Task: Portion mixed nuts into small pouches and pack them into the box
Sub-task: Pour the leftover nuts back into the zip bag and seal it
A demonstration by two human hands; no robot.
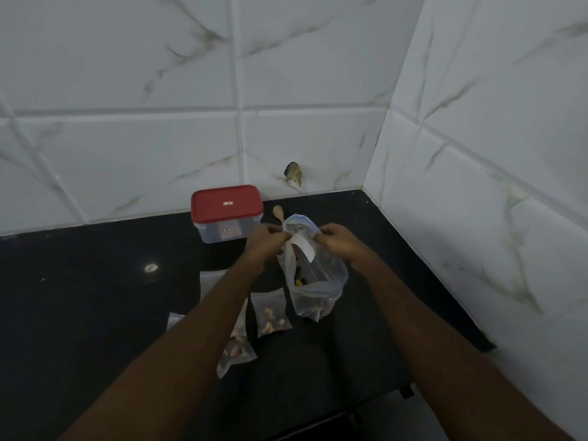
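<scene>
Head view: large zip bag of mixed nuts (313,281) stood on the black counter (95,281), just right of two filled pouches (273,313). Left hand (270,238) and right hand (334,238) each pinched the bag's top edge, fingers closed on the film at either side of the mouth. Judged: film thin, limp, slippery; weight sits low in the nuts, so the bag may slump. Best hold is the stiffer zip strip. Red-lidded box (226,213) was behind, lid on; wooden spoon (278,213) beside it.
</scene>
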